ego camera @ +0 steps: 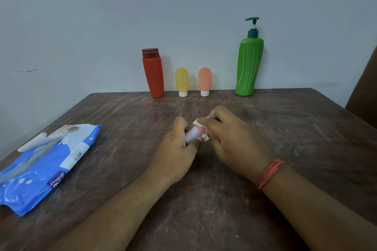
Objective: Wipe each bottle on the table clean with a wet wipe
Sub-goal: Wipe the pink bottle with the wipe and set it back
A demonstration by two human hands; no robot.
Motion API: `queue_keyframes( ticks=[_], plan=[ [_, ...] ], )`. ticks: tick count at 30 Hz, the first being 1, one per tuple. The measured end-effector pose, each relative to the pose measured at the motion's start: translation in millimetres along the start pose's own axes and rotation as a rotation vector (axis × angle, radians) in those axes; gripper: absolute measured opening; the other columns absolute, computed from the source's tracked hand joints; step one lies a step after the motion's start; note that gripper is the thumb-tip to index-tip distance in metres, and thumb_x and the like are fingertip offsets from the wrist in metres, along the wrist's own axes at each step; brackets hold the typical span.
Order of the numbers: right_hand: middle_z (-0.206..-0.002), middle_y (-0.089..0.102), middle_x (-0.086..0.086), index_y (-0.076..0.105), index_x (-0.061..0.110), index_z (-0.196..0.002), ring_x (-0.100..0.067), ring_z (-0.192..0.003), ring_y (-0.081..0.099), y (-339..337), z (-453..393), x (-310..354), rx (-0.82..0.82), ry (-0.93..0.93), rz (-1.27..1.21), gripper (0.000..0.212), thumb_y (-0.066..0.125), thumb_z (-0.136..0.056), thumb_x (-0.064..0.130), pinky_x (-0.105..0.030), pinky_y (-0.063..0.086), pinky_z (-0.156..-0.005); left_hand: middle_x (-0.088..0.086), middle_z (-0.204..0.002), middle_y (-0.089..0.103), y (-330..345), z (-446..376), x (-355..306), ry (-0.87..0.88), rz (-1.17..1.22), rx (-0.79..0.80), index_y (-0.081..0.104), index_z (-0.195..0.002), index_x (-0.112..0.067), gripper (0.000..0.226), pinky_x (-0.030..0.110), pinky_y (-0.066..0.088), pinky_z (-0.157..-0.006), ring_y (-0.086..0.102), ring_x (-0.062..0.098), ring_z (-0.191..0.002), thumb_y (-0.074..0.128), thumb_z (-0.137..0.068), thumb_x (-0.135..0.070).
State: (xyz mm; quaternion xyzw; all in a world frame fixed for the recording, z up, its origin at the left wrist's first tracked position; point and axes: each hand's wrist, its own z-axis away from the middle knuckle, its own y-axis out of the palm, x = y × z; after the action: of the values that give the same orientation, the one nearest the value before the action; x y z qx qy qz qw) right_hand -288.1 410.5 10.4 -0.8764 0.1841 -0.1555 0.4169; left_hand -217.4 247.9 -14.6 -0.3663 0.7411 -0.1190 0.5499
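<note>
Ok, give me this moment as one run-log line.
left hand: holds small pale bottle | right hand: rubs wet wipe on it | red, yellow, peach, green bottles: standing by wall | wipes pack: table left

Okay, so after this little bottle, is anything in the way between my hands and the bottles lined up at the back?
Nothing visible. Bare table lies between both hands and the red bottle, yellow bottle, orange bottle and green pump bottle. The wipes pack sits off to the left.

Four bottles line the far edge of the table (285,128): red bottle (154,75), yellow bottle (181,80), orange bottle (204,79), green pump bottle (248,65), gaps between them. The wipes pack (44,165) blocks the left; bare tabletop lies between, and seemingly rightward.
</note>
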Motion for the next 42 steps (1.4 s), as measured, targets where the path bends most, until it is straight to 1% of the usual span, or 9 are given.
queue_keyframes(
  ticks=[6,12,17,23,28,33,36,38,42],
  plan=[
    [-0.105,0.048,0.005,0.059,0.025,-0.132,-0.011,-0.082,0.052,-3,-3,-24,-0.081,0.253,0.079,0.041,0.061,-0.093,0.014,-0.034,0.054,-0.068,-0.012,-0.098,0.058,1,1,-1,-0.008,-0.057,0.009,0.040,-0.097,-0.038,0.021,0.025,0.050,-0.059,0.063,0.010,-0.075,0.062,-0.099,-0.037],
    [-0.115,0.052,0.000,0.056,0.021,-0.132,-0.015,-0.081,0.059,2,1,-9,-0.005,-0.029,0.056,0.052,0.068,-0.083,0.007,-0.029,0.054,-0.062,-0.007,-0.089,0.060,-3,0,-3,-0.026,0.024,-0.020,0.044,-0.095,-0.033,0.020,0.014,0.046,-0.053,0.061,0.002,-0.075,0.063,-0.099,-0.030],
    [-0.104,0.044,0.005,0.054,0.027,-0.135,-0.012,-0.081,0.050,-2,-4,-29,-0.077,0.244,0.091,0.041,0.048,-0.095,0.022,-0.037,0.053,-0.067,-0.011,-0.093,0.060,-4,1,-4,-0.019,-0.044,-0.021,0.042,-0.097,-0.034,0.018,0.018,0.047,-0.054,0.063,0.010,-0.073,0.060,-0.099,-0.036],
    [-0.108,0.050,0.002,0.056,0.023,-0.134,-0.007,-0.075,0.048,7,-1,-10,-0.028,0.022,0.097,0.057,0.071,-0.081,0.008,-0.014,0.034,-0.055,-0.007,-0.093,0.061,-4,0,-5,-0.026,0.000,-0.039,0.044,-0.097,-0.031,0.018,0.017,0.047,-0.051,0.061,0.010,-0.069,0.062,-0.099,-0.033],
    [-0.108,0.049,0.003,0.054,0.026,-0.137,-0.010,-0.080,0.048,1,-6,-20,-0.070,0.218,0.125,0.047,0.061,-0.093,0.013,-0.029,0.049,-0.063,-0.009,-0.093,0.060,0,2,-7,-0.041,0.011,-0.021,0.045,-0.100,-0.031,0.017,0.017,0.045,-0.054,0.062,0.008,-0.071,0.062,-0.099,-0.034],
    [-0.112,0.054,0.000,0.059,0.021,-0.132,-0.014,-0.083,0.057,5,-5,-7,-0.027,-0.035,0.083,0.053,0.067,-0.081,0.007,-0.022,0.045,-0.063,-0.004,-0.084,0.062,-1,1,-6,-0.031,0.086,-0.056,0.045,-0.093,-0.031,0.020,0.017,0.047,-0.049,0.061,0.004,-0.064,0.065,-0.097,-0.033],
    [-0.107,0.053,-0.001,0.060,0.024,-0.131,-0.018,-0.084,0.056,2,-9,-17,-0.075,0.057,0.113,0.048,0.063,-0.085,0.010,-0.030,0.052,-0.066,-0.004,-0.084,0.063,-1,2,-7,-0.047,0.089,-0.065,0.048,-0.094,-0.030,0.017,0.026,0.050,-0.052,0.062,0.009,-0.066,0.064,-0.097,-0.034],
    [-0.102,0.050,-0.002,0.060,0.025,-0.132,-0.019,-0.082,0.054,0,-11,-25,-0.123,0.172,0.107,0.044,0.059,-0.089,0.011,-0.037,0.053,-0.067,-0.006,-0.084,0.063,-2,3,-8,-0.048,0.087,-0.066,0.049,-0.095,-0.030,0.016,0.023,0.050,-0.053,0.062,0.005,-0.065,0.064,-0.097,-0.035],
    [-0.105,0.047,0.002,0.057,0.024,-0.133,-0.013,-0.077,0.050,5,-6,-11,-0.095,0.049,0.074,0.049,0.060,-0.085,0.011,-0.026,0.047,-0.061,-0.002,-0.081,0.064,-1,1,-6,-0.064,0.158,-0.098,0.051,-0.091,-0.026,0.017,0.034,0.053,-0.059,0.060,0.010,-0.064,0.066,-0.095,-0.034]
  ],
)
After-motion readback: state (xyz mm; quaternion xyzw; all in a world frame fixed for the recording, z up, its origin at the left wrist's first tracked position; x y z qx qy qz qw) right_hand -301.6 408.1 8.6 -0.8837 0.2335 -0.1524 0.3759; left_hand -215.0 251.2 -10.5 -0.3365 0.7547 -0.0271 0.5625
